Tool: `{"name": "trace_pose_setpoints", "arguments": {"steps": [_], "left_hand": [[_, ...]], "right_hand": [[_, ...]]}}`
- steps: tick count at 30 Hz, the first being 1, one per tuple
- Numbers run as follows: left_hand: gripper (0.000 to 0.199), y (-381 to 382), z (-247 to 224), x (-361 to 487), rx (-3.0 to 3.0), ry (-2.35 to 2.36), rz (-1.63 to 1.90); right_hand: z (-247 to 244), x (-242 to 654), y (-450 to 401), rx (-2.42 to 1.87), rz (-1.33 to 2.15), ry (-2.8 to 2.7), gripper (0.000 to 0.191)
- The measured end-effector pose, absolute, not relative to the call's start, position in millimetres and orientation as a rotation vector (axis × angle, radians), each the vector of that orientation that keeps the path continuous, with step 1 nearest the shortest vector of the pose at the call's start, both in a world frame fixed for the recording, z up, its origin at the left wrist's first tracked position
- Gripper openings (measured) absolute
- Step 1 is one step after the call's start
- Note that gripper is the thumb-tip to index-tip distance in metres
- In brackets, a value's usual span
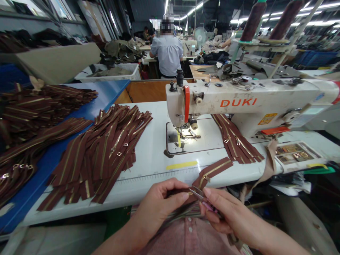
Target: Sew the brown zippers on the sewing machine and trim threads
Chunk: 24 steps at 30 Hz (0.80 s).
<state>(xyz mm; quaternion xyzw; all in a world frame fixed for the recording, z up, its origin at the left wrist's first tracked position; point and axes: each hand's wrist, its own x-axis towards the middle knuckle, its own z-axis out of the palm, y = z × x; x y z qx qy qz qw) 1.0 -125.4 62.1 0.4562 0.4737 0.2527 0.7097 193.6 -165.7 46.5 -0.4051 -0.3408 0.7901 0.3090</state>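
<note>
Between finger and thumb, my left hand [166, 198] pinches a brown zipper [216, 169] with gold teeth and a gold pull. One part of this zipper lies over the table's front edge, and the rest bends down to my fingers. My right hand [225, 210] is closed on small thread snips [203, 199], whose metal blades point left and touch or nearly touch the zipper beside my left fingertips. Whether the blades are closed on anything, I cannot tell. A large pile of similar zippers [98, 152] lies on the table to the left of my hands.
A white sewing machine [217, 99] stands ahead, its lit needle area above a metal plate. More zippers [236, 141] lie beneath its arm. On the blue table [106, 94] at left are further zipper bundles [39, 109]. A parts tray [297, 156] sits right. A co-worker [167, 53] sits beyond.
</note>
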Motion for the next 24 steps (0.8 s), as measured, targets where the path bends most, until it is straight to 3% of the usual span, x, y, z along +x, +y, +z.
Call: {"name": "trace_pose_setpoints", "arguments": {"steps": [11,24], "left_hand": [[0.021,-130,60,6,0.882,1.107,0.576],[0.021,-132,56,3,0.892,1.057,0.591]], "right_hand": [[44,194,-162,-0.887,2.034,-0.584,0.047],[54,193,-171,-1.201,1.95,-1.053,0.046]]}}
